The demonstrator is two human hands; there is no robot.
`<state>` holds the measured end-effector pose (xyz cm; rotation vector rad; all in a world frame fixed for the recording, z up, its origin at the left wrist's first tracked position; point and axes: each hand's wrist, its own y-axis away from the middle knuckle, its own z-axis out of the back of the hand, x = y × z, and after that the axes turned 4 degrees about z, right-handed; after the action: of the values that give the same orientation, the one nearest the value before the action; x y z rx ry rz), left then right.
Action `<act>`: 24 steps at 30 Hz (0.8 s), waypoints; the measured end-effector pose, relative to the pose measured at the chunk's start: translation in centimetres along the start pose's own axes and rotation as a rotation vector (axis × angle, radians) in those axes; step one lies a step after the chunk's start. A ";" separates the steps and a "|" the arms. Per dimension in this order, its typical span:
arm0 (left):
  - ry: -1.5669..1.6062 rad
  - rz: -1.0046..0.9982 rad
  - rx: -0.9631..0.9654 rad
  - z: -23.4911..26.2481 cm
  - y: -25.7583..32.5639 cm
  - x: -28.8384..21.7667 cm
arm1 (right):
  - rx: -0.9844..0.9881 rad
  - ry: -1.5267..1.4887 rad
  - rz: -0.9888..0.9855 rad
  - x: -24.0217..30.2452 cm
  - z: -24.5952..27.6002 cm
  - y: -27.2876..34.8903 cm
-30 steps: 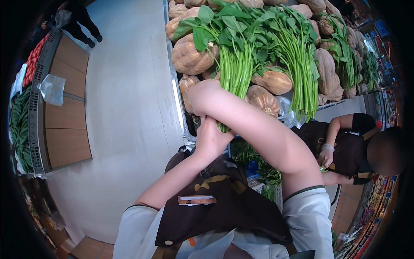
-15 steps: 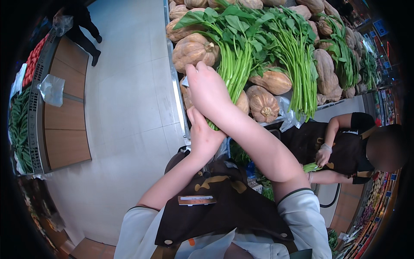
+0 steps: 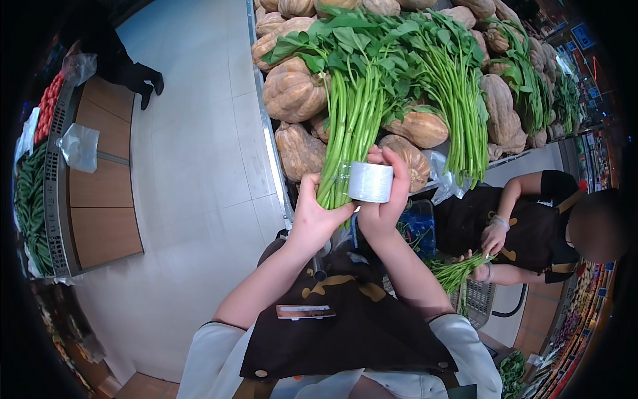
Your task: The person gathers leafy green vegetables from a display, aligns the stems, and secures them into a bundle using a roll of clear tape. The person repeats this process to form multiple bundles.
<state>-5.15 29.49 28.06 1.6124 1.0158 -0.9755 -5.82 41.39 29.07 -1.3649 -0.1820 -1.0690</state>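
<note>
My left hand (image 3: 318, 211) grips the lower stems of a tall bunch of leafy greens (image 3: 355, 100), held upright in front of me. My right hand (image 3: 384, 199) holds a roll of clear tape (image 3: 370, 181) pressed against the stems, where a band of tape wraps them. The leaves spread out at the top over a heap of tan pumpkins (image 3: 292, 90).
More green bunches (image 3: 458, 93) lie on the pumpkin display. To my right a person in a black apron (image 3: 525, 226) handles a smaller bunch of greens (image 3: 458, 271) over a basket. A wooden stand (image 3: 100, 179) with vegetables and plastic bags stands left, across the pale tiled floor (image 3: 199, 153).
My right arm was stretched across the bunch; it has drawn back, and the hand now holds the tape roll against the stems. My left hand stayed on the stems.
</note>
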 end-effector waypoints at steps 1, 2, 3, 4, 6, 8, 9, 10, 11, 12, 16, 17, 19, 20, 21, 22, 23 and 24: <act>0.084 0.043 0.020 -0.5 0.4 -0.7 | -0.089 -0.067 -0.129 0.0 -0.1 0.5; 0.122 0.068 0.024 -0.5 0.4 -0.7 | -0.138 -0.110 -0.207 0.2 -0.2 0.5; 0.159 0.094 0.029 -0.4 0.4 -0.7 | -0.171 -0.145 -0.251 0.2 -0.4 0.7; 0.195 0.119 0.034 -0.4 0.4 -0.6 | -0.208 -0.180 -0.294 0.2 -0.5 1.0; 0.227 0.114 0.044 -0.3 0.4 -0.6 | -0.240 -0.192 -0.352 1.0 -0.6 1.2; 0.266 0.122 0.061 -0.1 0.4 -0.7 | -0.325 -0.326 -0.501 0.3 -0.8 2.5; 0.289 0.134 0.075 0.0 0.4 -0.9 | -0.365 -0.394 -0.575 0.0 -1.0 2.9; 0.314 0.143 0.086 0.1 0.4 -1.1 | -0.406 -0.507 -0.658 0.3 -1.0 2.6; 0.339 0.153 0.097 0.1 0.5 -1.2 | -0.446 -0.620 -0.742 0.8 -1.1 2.2; 0.365 0.180 0.116 0.2 0.6 -1.4 | -0.484 -0.734 -0.825 1.1 -1.2 2.0; 0.453 0.243 0.180 0.4 0.8 -2.1 | -0.371 -0.682 -1.155 -0.3 -2.4 3.5; 0.473 0.248 0.185 0.5 0.9 -2.1 | -0.387 -0.773 -1.230 0.3 -2.4 3.2; 0.481 0.239 0.159 0.5 1.0 -1.9 | -0.417 -0.956 -1.374 1.1 -2.8 2.8; 0.484 0.232 0.147 0.5 1.0 -2.0 | -0.358 -1.013 -1.344 0.5 -3.1 3.7; 0.490 0.226 0.159 0.5 0.9 -2.1 | -0.301 -1.107 -1.384 0.2 -3.2 3.9; 0.498 0.223 0.172 0.6 0.9 -2.1 | -0.243 -1.199 -1.424 0.0 -3.0 4.1; 0.506 0.219 0.185 0.6 0.9 -2.1 | -0.184 -1.290 -1.463 -0.3 -3.0 4.3; 0.479 0.209 0.187 0.6 0.8 -2.0 | -0.158 -1.280 -1.476 -1.1 -3.4 4.8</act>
<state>-5.19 28.39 30.03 2.1233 1.0624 -0.5646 -4.62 38.31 24.06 -1.8481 -2.3432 -1.0949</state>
